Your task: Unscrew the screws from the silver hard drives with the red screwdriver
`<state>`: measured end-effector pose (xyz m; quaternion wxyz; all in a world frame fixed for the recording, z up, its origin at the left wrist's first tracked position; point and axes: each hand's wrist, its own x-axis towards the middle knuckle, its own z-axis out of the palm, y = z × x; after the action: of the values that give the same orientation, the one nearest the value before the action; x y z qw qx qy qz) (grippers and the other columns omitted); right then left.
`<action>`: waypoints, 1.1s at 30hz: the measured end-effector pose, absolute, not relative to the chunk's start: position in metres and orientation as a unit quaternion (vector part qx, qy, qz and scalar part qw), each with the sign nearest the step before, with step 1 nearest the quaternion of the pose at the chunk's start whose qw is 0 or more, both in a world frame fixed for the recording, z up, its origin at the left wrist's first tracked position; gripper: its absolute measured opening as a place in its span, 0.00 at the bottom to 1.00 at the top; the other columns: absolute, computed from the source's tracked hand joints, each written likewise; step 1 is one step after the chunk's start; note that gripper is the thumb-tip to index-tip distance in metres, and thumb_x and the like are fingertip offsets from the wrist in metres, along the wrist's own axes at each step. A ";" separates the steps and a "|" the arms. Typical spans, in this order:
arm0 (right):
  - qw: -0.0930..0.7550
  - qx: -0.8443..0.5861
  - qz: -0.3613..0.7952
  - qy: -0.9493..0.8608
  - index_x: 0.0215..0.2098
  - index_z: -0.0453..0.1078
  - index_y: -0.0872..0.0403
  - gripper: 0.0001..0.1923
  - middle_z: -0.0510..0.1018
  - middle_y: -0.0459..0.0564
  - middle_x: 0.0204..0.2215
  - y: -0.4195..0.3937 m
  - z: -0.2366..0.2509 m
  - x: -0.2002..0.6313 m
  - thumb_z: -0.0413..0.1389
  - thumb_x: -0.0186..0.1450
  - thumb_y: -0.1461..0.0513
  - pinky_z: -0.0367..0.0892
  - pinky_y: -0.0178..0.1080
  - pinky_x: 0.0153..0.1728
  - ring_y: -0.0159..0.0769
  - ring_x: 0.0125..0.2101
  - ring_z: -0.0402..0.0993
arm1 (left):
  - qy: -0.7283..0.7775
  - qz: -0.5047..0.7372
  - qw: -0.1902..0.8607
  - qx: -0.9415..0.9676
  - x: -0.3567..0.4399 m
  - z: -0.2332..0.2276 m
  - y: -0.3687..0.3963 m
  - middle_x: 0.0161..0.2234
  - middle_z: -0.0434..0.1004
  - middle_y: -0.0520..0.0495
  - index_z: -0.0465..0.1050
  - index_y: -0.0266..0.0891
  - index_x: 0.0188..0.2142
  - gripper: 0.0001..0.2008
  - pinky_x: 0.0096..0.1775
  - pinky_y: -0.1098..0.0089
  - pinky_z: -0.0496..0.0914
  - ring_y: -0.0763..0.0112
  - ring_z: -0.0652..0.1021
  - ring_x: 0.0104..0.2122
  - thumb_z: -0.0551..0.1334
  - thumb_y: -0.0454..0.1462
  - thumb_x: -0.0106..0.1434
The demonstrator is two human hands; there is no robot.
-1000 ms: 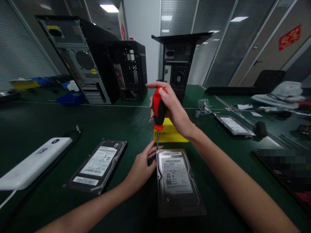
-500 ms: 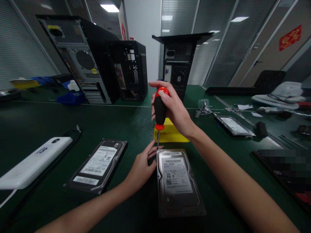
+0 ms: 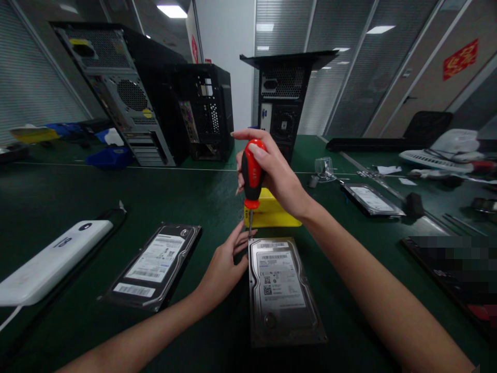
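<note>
1. Since half a second ago, little has moved: my right hand (image 3: 277, 173) has turned slightly on the screwdriver (image 3: 252, 178), so more red shows on its handle.
2. My right hand is closed around the red and black handle, holding the screwdriver upright, its tip at the far left corner of the hard drive (image 3: 281, 290).
3. My left hand (image 3: 225, 267) is partly open, fingertips beside the shaft and touching that drive's far left edge.
4. That drive lies flat, label up, on the green table (image 3: 58, 197), right in front of me.
5. A yellow box (image 3: 272, 213) sits just behind it.
6. A second hard drive (image 3: 153, 265) lies to the left, with a white device (image 3: 50, 259) further left.
</note>
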<state>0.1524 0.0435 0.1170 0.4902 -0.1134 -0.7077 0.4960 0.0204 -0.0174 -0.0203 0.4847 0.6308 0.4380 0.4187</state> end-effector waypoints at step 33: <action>0.488 -0.114 0.493 -0.711 0.42 0.53 0.50 0.14 0.63 0.42 0.26 0.041 0.116 0.150 0.47 0.64 0.52 0.65 0.31 0.23 0.25 0.21 0.63 | 0.433 0.443 0.502 0.603 0.021 -0.020 -0.017 0.54 0.66 0.36 0.46 0.34 0.62 0.30 0.56 0.58 0.62 0.62 0.70 0.53 0.55 0.36 0.63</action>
<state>0.1499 0.0413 0.1162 0.4880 -0.1139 -0.7115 0.4926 0.0212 -0.0174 -0.0198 0.5023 0.6032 0.4332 0.4429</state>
